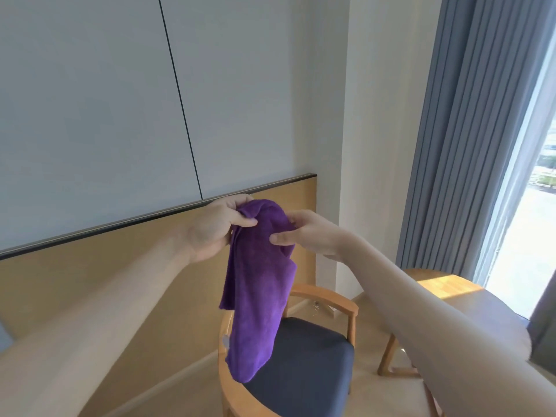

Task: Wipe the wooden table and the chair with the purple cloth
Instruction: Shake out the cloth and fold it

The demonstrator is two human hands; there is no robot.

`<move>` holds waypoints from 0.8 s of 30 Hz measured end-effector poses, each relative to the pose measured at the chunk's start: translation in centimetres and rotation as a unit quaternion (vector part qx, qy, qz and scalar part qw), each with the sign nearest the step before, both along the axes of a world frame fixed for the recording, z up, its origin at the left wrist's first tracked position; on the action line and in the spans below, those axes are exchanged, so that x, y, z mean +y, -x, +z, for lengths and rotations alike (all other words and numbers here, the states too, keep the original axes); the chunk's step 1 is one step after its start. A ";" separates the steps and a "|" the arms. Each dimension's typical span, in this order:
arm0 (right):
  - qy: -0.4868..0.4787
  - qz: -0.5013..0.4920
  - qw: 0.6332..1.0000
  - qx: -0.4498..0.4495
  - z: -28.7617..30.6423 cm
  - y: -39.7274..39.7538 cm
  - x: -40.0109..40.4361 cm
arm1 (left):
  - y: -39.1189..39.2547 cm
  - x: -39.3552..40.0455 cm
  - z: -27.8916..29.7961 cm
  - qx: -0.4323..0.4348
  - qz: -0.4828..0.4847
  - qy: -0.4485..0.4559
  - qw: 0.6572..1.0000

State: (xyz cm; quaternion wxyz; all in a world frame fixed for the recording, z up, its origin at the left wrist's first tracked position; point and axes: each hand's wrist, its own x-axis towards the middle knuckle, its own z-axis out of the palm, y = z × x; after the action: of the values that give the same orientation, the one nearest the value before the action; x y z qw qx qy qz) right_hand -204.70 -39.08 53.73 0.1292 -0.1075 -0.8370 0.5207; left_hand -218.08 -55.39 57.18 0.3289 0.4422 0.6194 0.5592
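Observation:
A purple cloth [255,284] hangs in the air in front of me, bunched at its top and drooping long. My left hand [213,228] grips its upper left corner. My right hand [304,234] pinches its upper right side between thumb and fingers. Below the cloth stands a wooden chair [340,303] with a curved armrest and a dark blue seat cushion; the cloth's lower end covers part of the chair's back. The round wooden table [451,288] stands to the right, partly hidden by my right forearm.
A wood-panelled wall [90,284] with a dark top rail runs behind the chair. Blue-grey curtains [469,139] and a bright window [538,236] are at the right. Beige floor shows between the chair and the table legs.

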 end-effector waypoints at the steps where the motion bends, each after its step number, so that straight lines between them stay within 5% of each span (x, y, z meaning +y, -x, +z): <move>1: -0.007 -0.012 1.000 -0.002 -0.4 -0.1 0.2 | 0.3 -0.3 0.0 0.010 0.005 0.007 1.000; 9: -0.130 -0.049 0.989 0.046 3.5 -1.7 -0.2 | 1.3 -1.9 0.4 -0.019 0.075 0.010 0.997; 13: 0.172 -0.010 0.959 0.224 10.1 -2.4 0.6 | 1.0 -0.7 6.7 -0.125 0.051 -0.164 0.977; 15: 0.227 0.020 0.937 0.266 10.3 -3.4 0.9 | -0.2 -0.7 6.9 -0.134 0.011 -0.200 0.971; 19: 0.237 0.029 0.962 0.133 -1.7 -6.4 -1.5 | -3.0 -1.6 -2.6 -0.094 0.002 -0.042 0.995; 24: 0.211 -0.164 0.962 -0.054 -12.5 -8.0 -3.9 | -4.0 -2.2 -13.0 -0.157 -0.007 0.180 0.971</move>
State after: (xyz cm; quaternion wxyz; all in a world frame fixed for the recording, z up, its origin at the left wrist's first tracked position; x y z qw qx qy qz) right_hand -196.73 -43.03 41.20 0.1422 -0.2962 -0.6850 0.6502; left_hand -214.05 -57.58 44.17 0.5003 0.2870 0.6475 0.4981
